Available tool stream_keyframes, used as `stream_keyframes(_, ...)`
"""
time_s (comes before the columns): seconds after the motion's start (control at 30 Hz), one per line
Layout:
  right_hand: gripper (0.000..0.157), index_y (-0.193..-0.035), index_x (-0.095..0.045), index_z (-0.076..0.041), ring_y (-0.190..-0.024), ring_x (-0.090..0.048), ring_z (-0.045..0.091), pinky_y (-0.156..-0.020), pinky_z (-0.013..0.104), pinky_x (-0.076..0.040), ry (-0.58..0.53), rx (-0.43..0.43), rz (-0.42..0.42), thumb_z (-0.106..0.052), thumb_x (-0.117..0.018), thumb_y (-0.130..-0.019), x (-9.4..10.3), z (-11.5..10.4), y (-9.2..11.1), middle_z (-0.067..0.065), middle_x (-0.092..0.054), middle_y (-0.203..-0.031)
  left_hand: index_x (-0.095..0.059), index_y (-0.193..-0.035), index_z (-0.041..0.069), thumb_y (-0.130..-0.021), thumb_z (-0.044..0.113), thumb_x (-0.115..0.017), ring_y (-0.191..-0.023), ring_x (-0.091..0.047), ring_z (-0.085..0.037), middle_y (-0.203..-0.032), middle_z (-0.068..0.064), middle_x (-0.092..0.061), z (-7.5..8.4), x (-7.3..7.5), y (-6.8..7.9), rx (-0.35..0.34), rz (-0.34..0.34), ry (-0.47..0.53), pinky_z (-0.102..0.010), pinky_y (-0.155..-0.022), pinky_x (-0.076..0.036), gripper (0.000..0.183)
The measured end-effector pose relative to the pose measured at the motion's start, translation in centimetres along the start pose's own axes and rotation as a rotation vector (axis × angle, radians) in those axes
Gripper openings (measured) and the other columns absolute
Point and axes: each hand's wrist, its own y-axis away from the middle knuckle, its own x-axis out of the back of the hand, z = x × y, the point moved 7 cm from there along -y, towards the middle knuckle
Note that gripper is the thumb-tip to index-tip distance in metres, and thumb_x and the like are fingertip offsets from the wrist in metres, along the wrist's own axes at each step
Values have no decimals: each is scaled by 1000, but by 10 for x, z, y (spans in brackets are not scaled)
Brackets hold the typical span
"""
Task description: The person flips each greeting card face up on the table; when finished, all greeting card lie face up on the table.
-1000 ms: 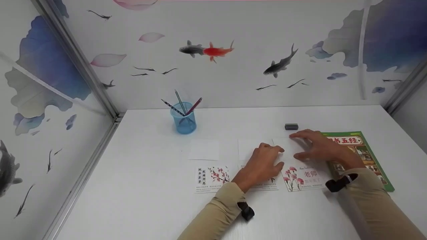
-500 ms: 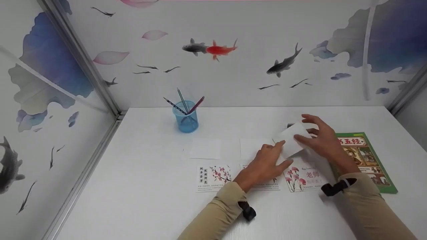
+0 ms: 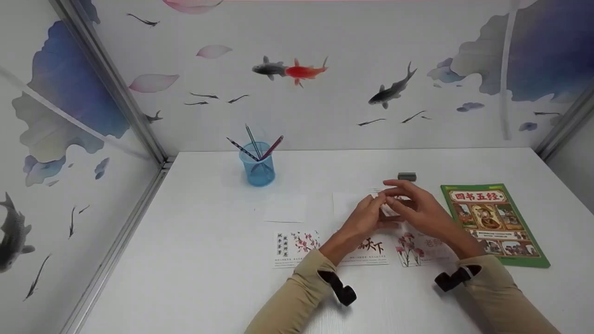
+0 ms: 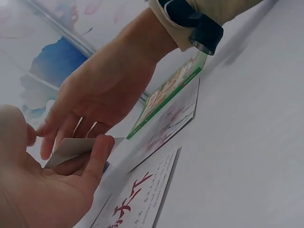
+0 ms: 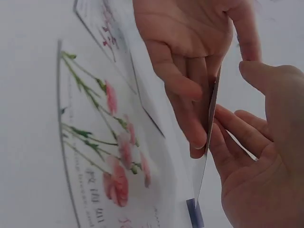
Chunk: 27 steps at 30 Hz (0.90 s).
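Card (image 4: 71,147) has turned; blue cup (image 3: 261,178) holds pencils (image 3: 274,146).

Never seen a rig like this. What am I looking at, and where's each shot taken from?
There's no robot here, just a person's bare left hand and right hand. The wide picture comes from a camera worn on the head, looking forward and down. The other two are close-ups from the black wrist cameras, one per arm.

On the white table are a blue cup with pencils, a small dark block, a green-edged book, three printed cards in a row, and blank-looking white cards behind them.

Between the hands, a card is held up off the table; exactly how the right fingers bear on it is hard to tell.
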Motion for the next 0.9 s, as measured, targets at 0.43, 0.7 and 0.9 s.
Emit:
stream_keyframes(0.43,51,-153,-60,-15,-126,-68,39,-104,51,-52,243,-50,90,-21,-75,-104,27,12,2,15,-74,-138,-59,-150,16,-107,11,-60,-109,-80,-29,-119,-5,-80,-7,3,0,-8,9,15,-42,-99,-64,44)
stream_keyframes(0.7,62,-150,-61,-13,-85,-68,18,-72,22,-52,258,-197,178,-43,-80,-99,42,21,3,16,-73,-115,-58,-152,22,-97,3,-75,-107,-78,-25,-134,-9,-64,-3,0,1,-48,-37,76,-41,-96,-65,62)
stream_keyframes(0.9,70,-162,-47,-14,-112,-68,30,-84,28,-51,220,-162,121,-37,-76,-103,38,17,2,20,-61,-150,-55,-155,30,-98,-4,-61,-102,-81,-32,-132,-11,-66,-3,-2,3,-32,-63,60,-41,-89,-67,66)
